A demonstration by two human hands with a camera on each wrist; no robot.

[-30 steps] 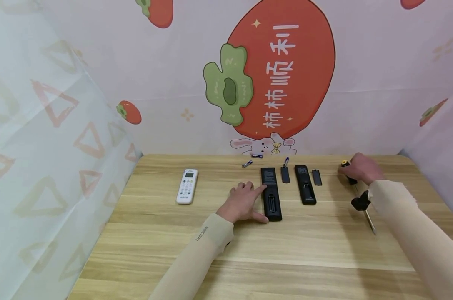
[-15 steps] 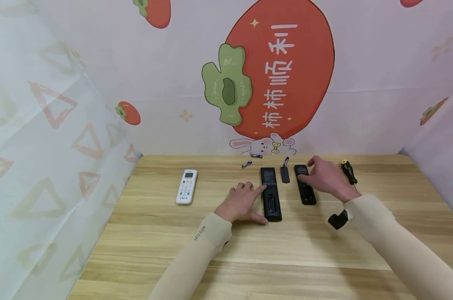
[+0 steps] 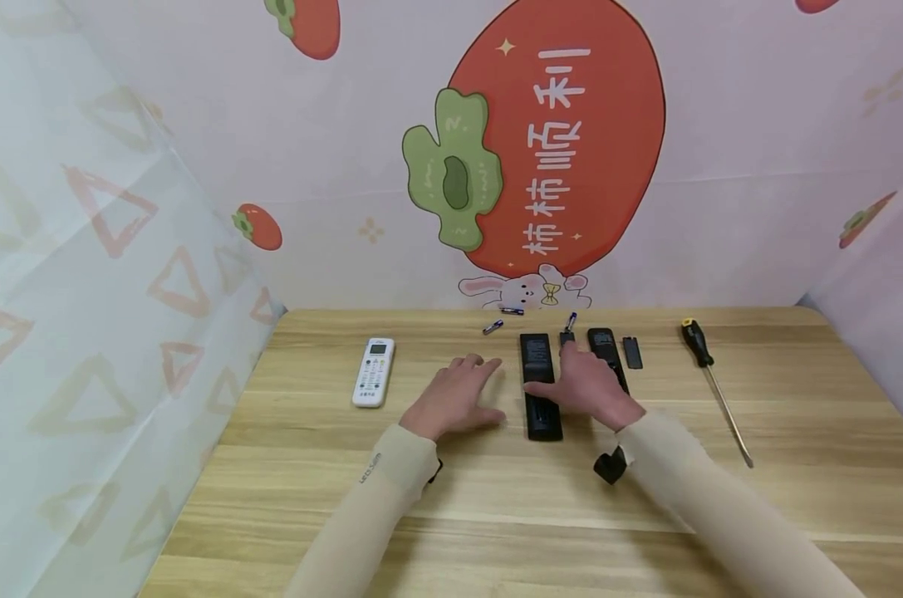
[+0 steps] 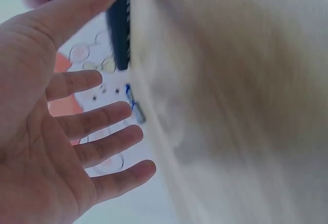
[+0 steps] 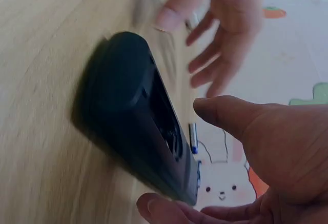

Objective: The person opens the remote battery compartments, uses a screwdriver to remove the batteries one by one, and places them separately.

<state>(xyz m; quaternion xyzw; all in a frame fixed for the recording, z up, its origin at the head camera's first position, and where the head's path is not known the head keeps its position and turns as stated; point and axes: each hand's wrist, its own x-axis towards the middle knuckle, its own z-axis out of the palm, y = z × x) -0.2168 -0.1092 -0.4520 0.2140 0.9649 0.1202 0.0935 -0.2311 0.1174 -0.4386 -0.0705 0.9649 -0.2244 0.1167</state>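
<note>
Long black plastic remote (image 3: pixel 540 386), battery bay up, flat on wooden bench (image 3: pixel 496 498). Right hand (image 3: pixel 587 389) over it, grip apart. Left hand (image 3: pixel 454 397) just beside, fingers spread.

Both hands (image 3: pixel 522 394) low (fingers spread)

The right hand (image 3: pixel 589 386) hides most of the second long black plastic remote (image 3: pixel 605 349); the left wrist view is blurred.
</note>
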